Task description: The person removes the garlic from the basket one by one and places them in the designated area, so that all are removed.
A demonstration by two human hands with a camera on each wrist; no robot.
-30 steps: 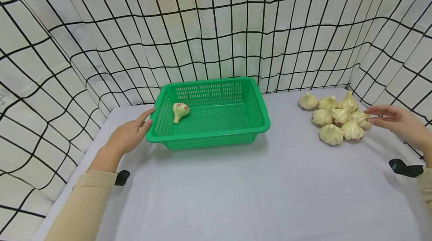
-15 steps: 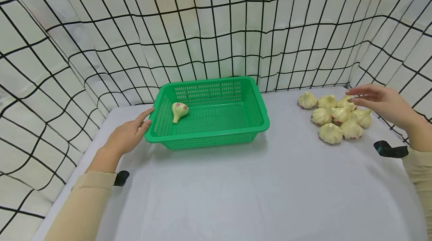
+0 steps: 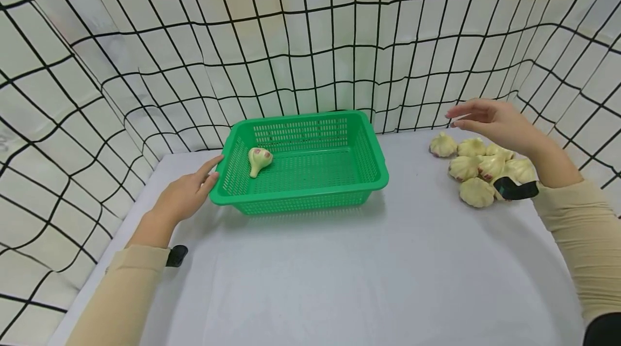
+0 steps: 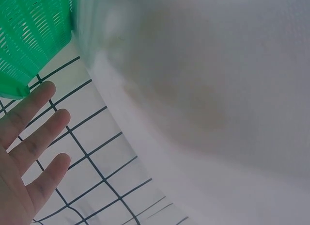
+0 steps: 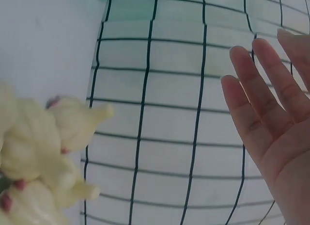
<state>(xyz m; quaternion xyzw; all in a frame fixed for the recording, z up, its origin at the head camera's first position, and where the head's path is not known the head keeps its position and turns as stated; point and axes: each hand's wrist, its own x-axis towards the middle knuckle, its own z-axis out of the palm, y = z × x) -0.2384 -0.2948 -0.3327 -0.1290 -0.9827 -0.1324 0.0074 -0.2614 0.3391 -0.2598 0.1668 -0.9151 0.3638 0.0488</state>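
A green plastic basket (image 3: 301, 199) stands near the back of the table, with one garlic bulb (image 3: 260, 160) lying at its left end. My left hand (image 3: 183, 196) touches the basket's left rim with its fingertips; the left wrist view shows its fingers (image 4: 41, 140) extended beside the basket wall. Over the back of a pile of garlic bulbs (image 3: 464, 168) on the right, my right hand (image 3: 492, 119) hovers in the air and holds nothing. In the right wrist view its fingers (image 5: 261, 96) are extended, apart from the bulbs. The right forearm and wrist strap cover part of the pile.
White sheeting with a black grid net (image 3: 310, 55) closes off the back and both sides. A white cloth covers the table (image 3: 339, 270). Black camera mounts (image 3: 516, 188) sit at both wrists.
My right hand has moved left and up, from the pile's right side to above its back, holding nothing. The left hand, basket and bulbs have stayed in place.
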